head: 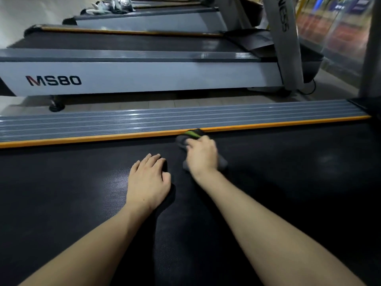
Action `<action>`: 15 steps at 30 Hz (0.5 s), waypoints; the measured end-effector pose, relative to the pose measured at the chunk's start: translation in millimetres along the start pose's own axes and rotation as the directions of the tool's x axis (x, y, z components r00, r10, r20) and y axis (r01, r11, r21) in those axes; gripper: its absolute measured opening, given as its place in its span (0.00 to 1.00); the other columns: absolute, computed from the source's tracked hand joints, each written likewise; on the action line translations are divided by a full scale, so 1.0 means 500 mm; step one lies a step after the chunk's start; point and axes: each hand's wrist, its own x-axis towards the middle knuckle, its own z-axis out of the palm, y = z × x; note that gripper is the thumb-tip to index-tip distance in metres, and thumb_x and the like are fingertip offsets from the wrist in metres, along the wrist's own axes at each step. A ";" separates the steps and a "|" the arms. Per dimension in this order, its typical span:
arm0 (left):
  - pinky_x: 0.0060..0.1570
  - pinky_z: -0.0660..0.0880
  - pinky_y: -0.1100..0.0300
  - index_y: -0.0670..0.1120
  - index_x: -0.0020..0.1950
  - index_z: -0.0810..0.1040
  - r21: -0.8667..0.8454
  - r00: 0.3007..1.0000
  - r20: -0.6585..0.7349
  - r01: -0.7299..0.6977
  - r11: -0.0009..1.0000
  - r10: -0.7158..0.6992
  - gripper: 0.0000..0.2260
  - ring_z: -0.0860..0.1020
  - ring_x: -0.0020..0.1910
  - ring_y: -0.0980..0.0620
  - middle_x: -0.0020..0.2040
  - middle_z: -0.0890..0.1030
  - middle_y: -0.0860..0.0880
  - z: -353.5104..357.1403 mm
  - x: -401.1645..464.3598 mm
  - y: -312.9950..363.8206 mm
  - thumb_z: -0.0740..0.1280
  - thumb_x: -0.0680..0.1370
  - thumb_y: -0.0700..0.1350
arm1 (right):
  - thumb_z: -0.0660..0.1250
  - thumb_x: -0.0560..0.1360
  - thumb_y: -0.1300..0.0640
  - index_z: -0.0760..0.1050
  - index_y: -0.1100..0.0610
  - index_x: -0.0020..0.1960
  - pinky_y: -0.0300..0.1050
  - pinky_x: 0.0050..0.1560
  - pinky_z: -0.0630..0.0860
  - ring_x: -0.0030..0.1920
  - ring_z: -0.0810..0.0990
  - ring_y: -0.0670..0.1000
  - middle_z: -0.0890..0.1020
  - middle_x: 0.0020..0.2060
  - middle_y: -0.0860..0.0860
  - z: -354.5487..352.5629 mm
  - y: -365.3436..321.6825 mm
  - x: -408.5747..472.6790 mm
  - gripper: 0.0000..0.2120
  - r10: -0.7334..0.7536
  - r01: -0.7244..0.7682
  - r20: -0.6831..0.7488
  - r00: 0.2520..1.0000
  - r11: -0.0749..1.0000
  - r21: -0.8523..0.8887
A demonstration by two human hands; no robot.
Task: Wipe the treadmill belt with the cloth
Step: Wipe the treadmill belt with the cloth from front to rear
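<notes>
Right hand presses the grey cloth onto the treadmill belt, grip curled round it, touching the orange edge strip. Left hand rests flat, grip released. Wiping appears underway; most belt remains

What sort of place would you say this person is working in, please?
Most likely a gym or fitness club. Several treadmills stand side by side, the nearest neighbour marked MS80, and the right hand presses a grey cloth on a black treadmill belt.
</notes>
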 end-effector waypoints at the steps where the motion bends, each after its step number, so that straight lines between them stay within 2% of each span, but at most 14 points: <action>1: 0.75 0.62 0.48 0.51 0.65 0.79 0.003 1.000 -0.001 -0.002 1.000 0.002 0.27 0.68 0.75 0.50 0.72 0.76 0.52 0.000 0.000 -0.002 0.50 0.73 0.53 | 0.68 0.75 0.53 0.82 0.48 0.48 0.49 0.49 0.71 0.50 0.74 0.59 0.77 0.48 0.55 0.016 -0.026 -0.013 0.05 -0.079 0.077 0.040 0.996 0.996 0.043; 3: 0.76 0.60 0.49 0.51 0.67 0.79 0.001 1.000 0.007 -0.004 1.000 0.004 0.27 0.67 0.76 0.51 0.72 0.75 0.52 -0.001 -0.002 -0.003 0.51 0.74 0.53 | 0.64 0.75 0.49 0.81 0.47 0.52 0.49 0.52 0.74 0.53 0.74 0.56 0.76 0.51 0.52 0.007 -0.012 -0.013 0.09 -0.219 0.207 0.136 0.966 0.973 0.099; 5: 0.76 0.58 0.50 0.51 0.68 0.78 0.000 1.000 0.015 0.004 1.000 -0.004 0.26 0.66 0.77 0.52 0.73 0.74 0.53 -0.002 -0.004 -0.001 0.52 0.74 0.52 | 0.64 0.75 0.50 0.82 0.47 0.55 0.50 0.52 0.76 0.54 0.75 0.58 0.77 0.52 0.53 -0.029 0.077 0.017 0.11 -0.257 0.255 0.155 0.954 0.966 0.033; 8: 0.77 0.57 0.50 0.52 0.69 0.77 0.006 1.000 0.008 0.007 1.000 -0.007 0.27 0.65 0.77 0.52 0.73 0.74 0.53 -0.002 -0.002 -0.001 0.51 0.74 0.53 | 0.67 0.75 0.55 0.82 0.49 0.56 0.51 0.55 0.75 0.55 0.75 0.61 0.77 0.52 0.56 -0.105 0.252 0.063 0.11 -0.003 0.006 0.036 0.999 0.995 -0.095; 10: 0.77 0.59 0.49 0.51 0.68 0.78 0.012 1.000 -0.004 0.004 1.000 -0.004 0.28 0.66 0.77 0.52 0.73 0.74 0.53 0.001 -0.001 0.000 0.50 0.73 0.54 | 0.65 0.78 0.55 0.82 0.49 0.56 0.52 0.57 0.72 0.54 0.73 0.62 0.76 0.52 0.57 -0.129 0.290 0.068 0.10 0.158 -0.166 -0.068 0.985 0.977 -0.135; 12: 0.76 0.59 0.49 0.51 0.67 0.78 0.005 1.000 -0.009 0.004 1.000 -0.004 0.28 0.66 0.76 0.51 0.72 0.75 0.53 0.002 0.000 0.001 0.49 0.73 0.53 | 0.64 0.78 0.56 0.83 0.50 0.55 0.52 0.56 0.69 0.52 0.72 0.63 0.77 0.51 0.58 -0.095 0.233 0.061 0.10 0.229 -0.244 -0.120 0.966 0.961 -0.130; 13: 0.76 0.59 0.49 0.51 0.67 0.78 -0.001 1.000 -0.012 0.007 1.000 -0.007 0.28 0.66 0.76 0.52 0.72 0.75 0.53 0.002 0.000 0.000 0.50 0.73 0.53 | 0.65 0.77 0.58 0.83 0.52 0.53 0.52 0.54 0.69 0.50 0.73 0.64 0.77 0.50 0.58 -0.067 0.180 0.053 0.10 0.204 -0.215 -0.120 0.972 0.973 -0.088; 15: 0.76 0.60 0.50 0.50 0.67 0.78 -0.002 1.000 -0.019 0.009 1.000 -0.009 0.27 0.67 0.76 0.52 0.72 0.75 0.52 0.002 0.001 -0.001 0.50 0.73 0.53 | 0.67 0.74 0.60 0.84 0.52 0.49 0.51 0.49 0.70 0.47 0.74 0.63 0.78 0.46 0.58 -0.007 0.061 0.030 0.09 0.061 -0.058 -0.099 0.993 0.998 0.035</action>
